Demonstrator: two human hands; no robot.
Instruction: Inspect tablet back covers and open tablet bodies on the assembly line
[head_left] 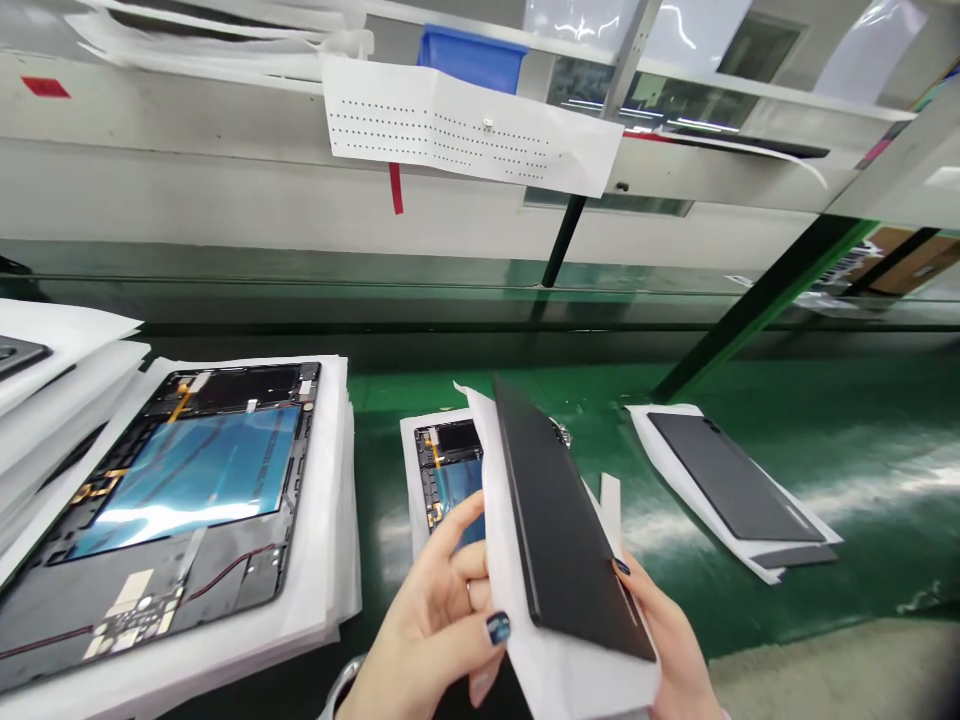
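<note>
Between my hands a dark grey tablet back cover [559, 530] is tilted up, with a white sheet [501, 530] behind and under it. My left hand [442, 610] grips the left side of the sheet and cover, thumb in front and fingers bent. At the lower right edge, my right hand [664, 630] holds the cover and sheet, its thumb on the cover; the other fingers are hidden behind. Just behind them lies an opened tablet [450, 470] with a blue battery area, partly covered from view by the sheet and my left hand.
Left, a stack of white sheets [341, 540] bears a larger opened tablet [202, 470]; another stack [67, 400] stands beyond it. Right, a grey cover [739, 480] lies on a sheet on the green table [885, 430]. A green post [757, 310] rises behind. A printed paper [472, 130] hangs from the shelf.
</note>
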